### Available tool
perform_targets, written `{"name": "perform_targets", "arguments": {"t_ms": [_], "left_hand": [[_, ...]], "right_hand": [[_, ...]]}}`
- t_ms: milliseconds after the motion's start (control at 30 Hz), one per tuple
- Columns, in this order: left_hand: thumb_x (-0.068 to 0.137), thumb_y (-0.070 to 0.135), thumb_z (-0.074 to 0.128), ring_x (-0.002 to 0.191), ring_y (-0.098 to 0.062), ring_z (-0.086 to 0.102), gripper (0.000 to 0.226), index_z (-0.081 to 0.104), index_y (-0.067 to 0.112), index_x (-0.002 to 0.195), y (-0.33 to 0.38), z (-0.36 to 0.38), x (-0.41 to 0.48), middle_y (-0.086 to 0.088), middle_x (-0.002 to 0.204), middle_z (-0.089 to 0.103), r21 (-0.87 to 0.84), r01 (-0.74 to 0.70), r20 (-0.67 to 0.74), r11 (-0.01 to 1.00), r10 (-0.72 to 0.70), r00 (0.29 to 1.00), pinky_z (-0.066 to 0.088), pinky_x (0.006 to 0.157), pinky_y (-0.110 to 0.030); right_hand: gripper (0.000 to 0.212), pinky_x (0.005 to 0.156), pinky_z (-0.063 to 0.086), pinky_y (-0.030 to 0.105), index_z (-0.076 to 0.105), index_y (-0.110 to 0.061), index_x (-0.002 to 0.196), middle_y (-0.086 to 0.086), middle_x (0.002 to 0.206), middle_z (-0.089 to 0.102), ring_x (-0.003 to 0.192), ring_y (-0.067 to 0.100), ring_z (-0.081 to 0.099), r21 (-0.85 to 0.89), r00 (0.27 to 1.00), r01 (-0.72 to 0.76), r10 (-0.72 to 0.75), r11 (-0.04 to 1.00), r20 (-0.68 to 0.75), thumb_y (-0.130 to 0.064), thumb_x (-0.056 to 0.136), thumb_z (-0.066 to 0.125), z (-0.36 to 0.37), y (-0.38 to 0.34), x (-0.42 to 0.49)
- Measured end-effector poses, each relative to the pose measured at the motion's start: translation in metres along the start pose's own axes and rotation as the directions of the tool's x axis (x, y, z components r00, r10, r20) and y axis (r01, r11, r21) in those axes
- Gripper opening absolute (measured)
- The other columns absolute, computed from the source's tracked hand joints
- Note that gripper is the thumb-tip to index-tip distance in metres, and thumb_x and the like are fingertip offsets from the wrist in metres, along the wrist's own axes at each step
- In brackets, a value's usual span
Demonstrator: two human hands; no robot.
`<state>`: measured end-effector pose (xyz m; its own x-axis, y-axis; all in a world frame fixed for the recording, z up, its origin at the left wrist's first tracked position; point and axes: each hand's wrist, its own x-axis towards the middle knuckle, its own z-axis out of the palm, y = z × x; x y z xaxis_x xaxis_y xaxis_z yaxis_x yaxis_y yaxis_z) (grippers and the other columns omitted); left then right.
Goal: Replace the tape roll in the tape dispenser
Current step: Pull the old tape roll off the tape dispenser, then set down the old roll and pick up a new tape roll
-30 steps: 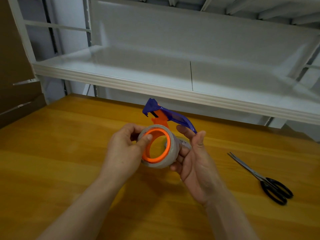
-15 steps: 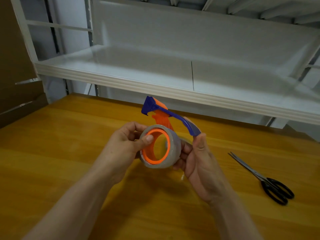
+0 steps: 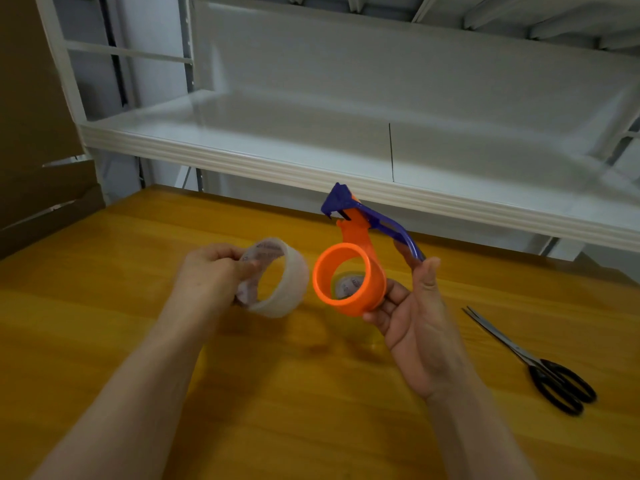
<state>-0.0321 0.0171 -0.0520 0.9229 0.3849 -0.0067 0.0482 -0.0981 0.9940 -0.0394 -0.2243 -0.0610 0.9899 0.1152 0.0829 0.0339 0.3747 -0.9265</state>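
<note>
A clear tape roll [image 3: 287, 277] is off the dispenser, and my left hand [image 3: 211, 275] grips it by its near rim, thumb inside the ring. The roll is held above the wooden table [image 3: 104, 271], left of the dispenser and apart from it. The tape dispenser [image 3: 353, 271] has a bare orange hub and a blue handle with a cutter head at the top. My right hand [image 3: 412, 313] holds it, fingers under the hub and thumb on the blue handle. Through the hub something clear with print shows, too small to make out.
Black-handled scissors [image 3: 533, 362] lie shut on the table to the right of my right hand. A white metal shelf [image 3: 311, 168] juts out over the table's far edge. Brown cardboard [image 3: 38, 188] leans at the far left.
The tape roll was seated on the orange hub; my left hand has pulled it off to the left. My right hand has shifted the dispenser slightly right.
</note>
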Motion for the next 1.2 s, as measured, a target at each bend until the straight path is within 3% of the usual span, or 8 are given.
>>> {"name": "perform_targets", "arguments": {"t_ms": [200, 367, 600, 833, 933, 1033, 1133, 1200], "left_hand": [[0.081, 0.01, 0.067, 0.06, -0.031, 0.061, 0.007, 0.069, 0.017, 0.083, -0.025, -0.012, 0.031, -0.016, 0.075, 0.07, 0.204, 0.076, -0.163, 0.976, -0.043, 0.986, 0.051, 0.064, -0.043], [0.085, 0.016, 0.062, 0.06, -0.029, 0.064, 0.01, 0.058, 0.022, 0.092, -0.035, -0.015, 0.045, -0.013, 0.072, 0.07, 0.164, 0.111, -0.29, 0.98, -0.06, 0.955, 0.058, 0.072, -0.053], [0.094, 0.02, 0.065, 0.06, -0.02, 0.07, 0.023, 0.055, 0.015, 0.114, -0.042, -0.008, 0.059, -0.007, 0.082, 0.069, -0.039, 0.129, -0.38, 0.991, -0.134, 0.915, 0.061, 0.082, -0.051], [0.093, 0.019, 0.068, 0.09, -0.02, 0.07, 0.039, 0.051, 0.018, 0.128, -0.045, -0.005, 0.065, 0.001, 0.101, 0.064, -0.039, 0.095, -0.394, 0.995, -0.103, 0.913, 0.06, 0.087, -0.044], [0.094, 0.024, 0.067, 0.101, -0.023, 0.065, 0.042, 0.049, 0.02, 0.132, -0.04, -0.004, 0.062, -0.003, 0.128, 0.059, 0.035, 0.121, -0.359, 0.992, -0.1, 0.928, 0.058, 0.089, -0.046], [0.095, 0.025, 0.065, 0.108, -0.023, 0.062, 0.041, 0.05, 0.02, 0.133, -0.024, 0.003, 0.046, -0.002, 0.13, 0.057, 0.003, 0.077, -0.271, 0.997, -0.073, 0.96, 0.056, 0.088, -0.041], [0.093, 0.033, 0.066, 0.111, -0.023, 0.063, 0.037, 0.057, 0.017, 0.126, -0.004, 0.016, 0.016, -0.005, 0.126, 0.062, -0.102, 0.088, 0.095, 0.991, -0.079, 0.992, 0.054, 0.096, -0.043], [0.085, 0.046, 0.068, 0.111, -0.025, 0.064, 0.05, 0.061, 0.014, 0.123, 0.004, 0.022, -0.001, -0.008, 0.124, 0.066, -0.112, 0.144, 0.351, 0.983, -0.096, 0.931, 0.052, 0.094, -0.042]], "right_hand": [[0.1, 0.062, 0.062, 0.029, 0.027, -0.038, 0.152, 0.027, 0.114, 0.073, 0.097, 0.033, 0.072, -0.017, 1.0, -0.031, 0.031, 0.999, 0.005, -0.072, 0.064, 0.062, 0.005, 0.003, 0.0], [0.09, 0.059, 0.062, 0.028, 0.028, -0.041, 0.147, 0.026, 0.113, 0.074, 0.091, 0.03, 0.072, -0.002, 0.999, -0.036, 0.036, 0.999, 0.001, -0.068, 0.066, 0.058, 0.008, 0.003, -0.002], [0.095, 0.058, 0.062, 0.029, 0.025, -0.04, 0.152, 0.028, 0.114, 0.073, 0.086, 0.028, 0.074, 0.007, 0.999, -0.047, 0.047, 0.999, 0.011, -0.067, 0.068, 0.061, 0.008, 0.005, -0.001], [0.103, 0.058, 0.062, 0.029, 0.023, -0.04, 0.153, 0.027, 0.115, 0.073, 0.088, 0.028, 0.074, 0.021, 0.998, -0.057, 0.057, 0.998, 0.002, -0.067, 0.063, 0.063, 0.009, 0.006, -0.001], [0.102, 0.058, 0.062, 0.028, 0.022, -0.04, 0.153, 0.027, 0.115, 0.073, 0.087, 0.028, 0.074, 0.037, 0.998, -0.06, 0.06, 0.998, 0.003, -0.067, 0.064, 0.063, 0.011, 0.005, -0.002], [0.096, 0.058, 0.062, 0.028, 0.028, -0.039, 0.149, 0.026, 0.114, 0.074, 0.085, 0.027, 0.075, 0.053, 0.998, -0.063, 0.063, 0.997, 0.004, -0.066, 0.064, 0.062, 0.013, 0.004, -0.003], [0.087, 0.057, 0.061, 0.028, 0.035, -0.034, 0.145, 0.024, 0.108, 0.076, 0.081, 0.025, 0.075, 0.074, 0.998, -0.064, 0.064, 0.995, 0.014, -0.065, 0.067, 0.06, 0.015, 0.004, -0.005], [0.087, 0.056, 0.061, 0.028, 0.033, -0.032, 0.148, 0.022, 0.106, 0.076, 0.08, 0.024, 0.075, 0.081, 0.997, -0.074, 0.073, 0.994, 0.019, -0.064, 0.071, 0.058, 0.017, 0.005, -0.006]]}}
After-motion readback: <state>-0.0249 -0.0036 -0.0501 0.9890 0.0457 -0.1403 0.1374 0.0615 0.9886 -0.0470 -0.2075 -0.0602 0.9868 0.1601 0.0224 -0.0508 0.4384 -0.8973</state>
